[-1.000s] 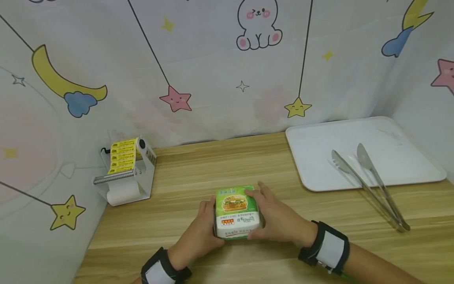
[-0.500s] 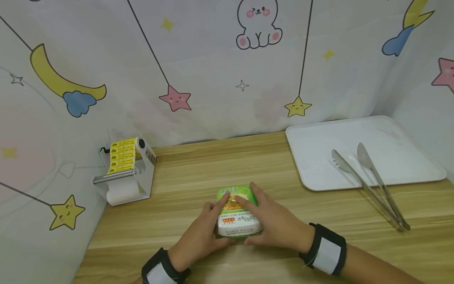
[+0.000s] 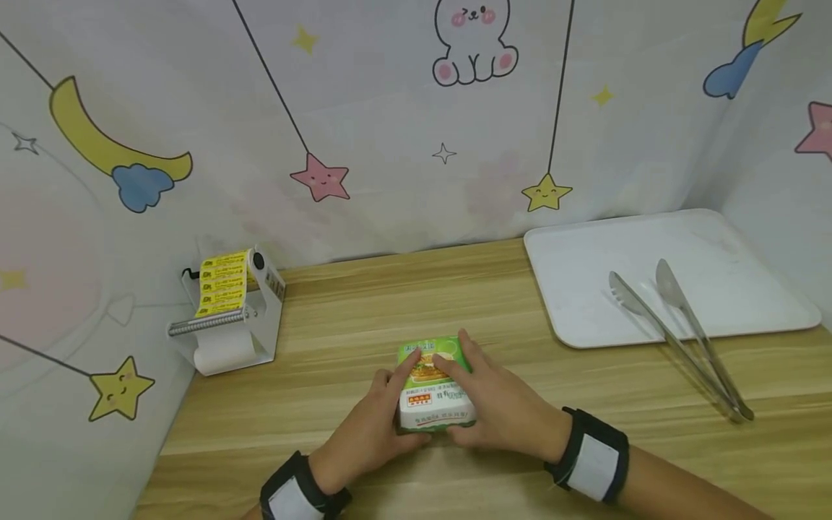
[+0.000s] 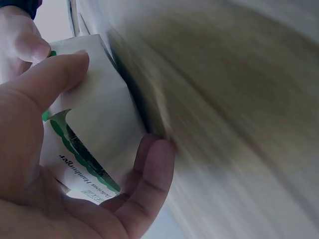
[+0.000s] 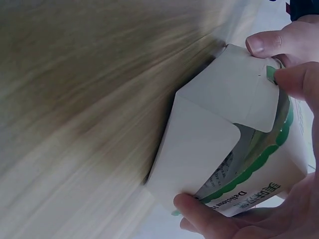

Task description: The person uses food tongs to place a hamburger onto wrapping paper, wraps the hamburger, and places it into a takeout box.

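Note:
A green and white hamburger box (image 3: 422, 417) with a burger picture on its lid sits between both hands in the head view. My left hand (image 3: 364, 426) grips its left side, one finger reaching onto the lid and the thumb low at the near edge. From the right, my right hand (image 3: 513, 412) holds the box, also with a finger lying over the burger picture. In the right wrist view, the white carton (image 5: 194, 137) shows its side flaps, with a gap under the green scalloped lid edge. The left wrist view shows fingers (image 4: 154, 174) curled around a box corner.
A white label dispenser (image 3: 266, 318) with a roll of yellow labels (image 3: 222, 282) stands at the back left of the wooden table (image 3: 351, 310). At the right lies a white tray (image 3: 585, 289), with metal tongs (image 3: 698, 354) resting across its front edge. A patterned cloth (image 3: 390, 108) hangs behind.
Fingers of both hands have come up from the sides onto the lid. The right hand has shifted slightly left. The box has hardly moved.

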The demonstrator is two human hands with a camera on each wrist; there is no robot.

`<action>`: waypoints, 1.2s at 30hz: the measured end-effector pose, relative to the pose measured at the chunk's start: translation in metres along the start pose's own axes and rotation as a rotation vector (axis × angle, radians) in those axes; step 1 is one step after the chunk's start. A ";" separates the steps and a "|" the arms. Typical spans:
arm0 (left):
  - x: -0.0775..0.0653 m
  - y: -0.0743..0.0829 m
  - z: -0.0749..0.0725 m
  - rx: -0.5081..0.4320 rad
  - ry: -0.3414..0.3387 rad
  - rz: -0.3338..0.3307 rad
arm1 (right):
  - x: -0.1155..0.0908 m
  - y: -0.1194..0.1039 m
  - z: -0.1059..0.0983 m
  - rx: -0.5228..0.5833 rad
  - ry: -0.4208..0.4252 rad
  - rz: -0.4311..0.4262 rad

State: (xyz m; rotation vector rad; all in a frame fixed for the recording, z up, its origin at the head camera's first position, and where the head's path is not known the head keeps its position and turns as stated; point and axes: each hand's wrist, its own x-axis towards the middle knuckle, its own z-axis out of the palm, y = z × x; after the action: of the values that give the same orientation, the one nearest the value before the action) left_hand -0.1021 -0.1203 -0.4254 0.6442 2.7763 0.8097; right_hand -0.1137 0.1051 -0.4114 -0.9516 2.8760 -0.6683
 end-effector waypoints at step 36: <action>0.000 0.004 -0.001 -0.026 -0.040 -0.022 | 0.002 -0.001 -0.001 0.093 -0.020 0.011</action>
State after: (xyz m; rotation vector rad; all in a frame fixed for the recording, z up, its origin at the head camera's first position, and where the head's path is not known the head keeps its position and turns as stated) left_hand -0.1007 -0.1177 -0.4219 0.6180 2.7276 0.8174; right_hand -0.1147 0.1041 -0.4099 -0.9249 2.8035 -0.7796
